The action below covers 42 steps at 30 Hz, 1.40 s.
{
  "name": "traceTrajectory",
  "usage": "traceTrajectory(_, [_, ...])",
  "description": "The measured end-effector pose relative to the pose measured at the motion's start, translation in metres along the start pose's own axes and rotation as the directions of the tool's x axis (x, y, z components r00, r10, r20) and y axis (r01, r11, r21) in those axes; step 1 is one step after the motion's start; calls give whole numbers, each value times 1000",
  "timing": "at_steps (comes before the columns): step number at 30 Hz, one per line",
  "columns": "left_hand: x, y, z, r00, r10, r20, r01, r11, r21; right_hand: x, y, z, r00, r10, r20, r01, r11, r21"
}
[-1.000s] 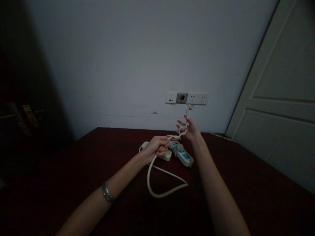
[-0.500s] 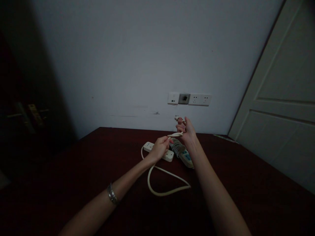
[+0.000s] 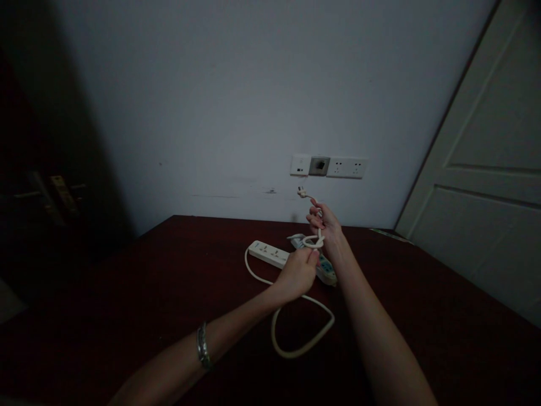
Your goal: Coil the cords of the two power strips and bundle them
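The left arm point(image 3: 236, 321) slants in from the lower left, the left grip point(image 3: 296, 273) closed, back of the hand upward. The right arm point(image 3: 374, 307) rises from the lower right, the right grip point(image 3: 330, 223) higher, fingers curled inward.

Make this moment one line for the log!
left hand: grips cord; right hand: holds cord; plug: out of sockets; white strip: on table

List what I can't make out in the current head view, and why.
Head view:
White power strip: right end hidden behind the left hand.
Blue-socketed power strip: partly hidden by the same hand.
White cord: stretches covered by that hand and the right hand.
Strip-end marking: too small to read.
Forearms: cut off by the bottom edge.
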<state>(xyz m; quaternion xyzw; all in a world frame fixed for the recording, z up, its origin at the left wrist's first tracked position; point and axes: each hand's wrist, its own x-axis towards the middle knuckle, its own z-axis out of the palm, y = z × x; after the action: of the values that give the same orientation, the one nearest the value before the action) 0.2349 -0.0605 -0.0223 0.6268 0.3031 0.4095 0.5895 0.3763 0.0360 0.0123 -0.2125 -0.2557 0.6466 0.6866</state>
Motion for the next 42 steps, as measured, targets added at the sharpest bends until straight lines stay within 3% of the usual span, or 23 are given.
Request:
traceTrajectory(2, [-4,4,1,992,118,-40,-104,962,251,1,1,-1,1000,0,-8,0,1000,-2])
traceTrajectory(4, [-8,6,3,983,176,-46,-146,916,373,1,1,-3,1000,-14,-26,14,1000,1])
traceTrajectory(11, [-14,1,12,975,216,-57,-193,943,269,1,1,-12,983,-124,-138,127,992,14])
traceTrajectory(19, [-24,3,16,976,219,-14,-194,889,416,-3,-4,-5,963,-217,-157,227,973,45])
traceTrajectory(22, [-24,10,12,989,125,72,-140,956,260,-8,-16,-2,954,-251,-164,265,961,72])
traceTrajectory(24, [-23,16,6,972,-40,232,12,993,121,-11,-25,-4,946,-273,-176,292,952,90])
traceTrajectory(27, [-26,20,-5,862,-212,460,221,975,36,-16,-37,-9,928,-311,-205,337,935,112])
traceTrajectory(29, [-32,17,-13,813,-255,524,285,958,23,-18,-45,-14,914,-337,-225,370,921,123])
traceTrajectory(32, [-43,5,-28,778,-325,538,333,939,85,-23,-56,-17,897,-368,-244,407,903,135])
traceTrajectory(34, [-49,-1,-43,782,-355,513,340,932,126,-26,-64,-16,887,-388,-252,430,891,142])
traceTrajectory(37, [-51,-2,-71,837,-332,435,310,943,123,-34,-74,-11,871,-422,-251,466,872,151])
traceTrajectory(42, [-44,13,-112,857,-246,452,294,955,-39,-47,-88,-2,834,-508,-215,539,834,119])
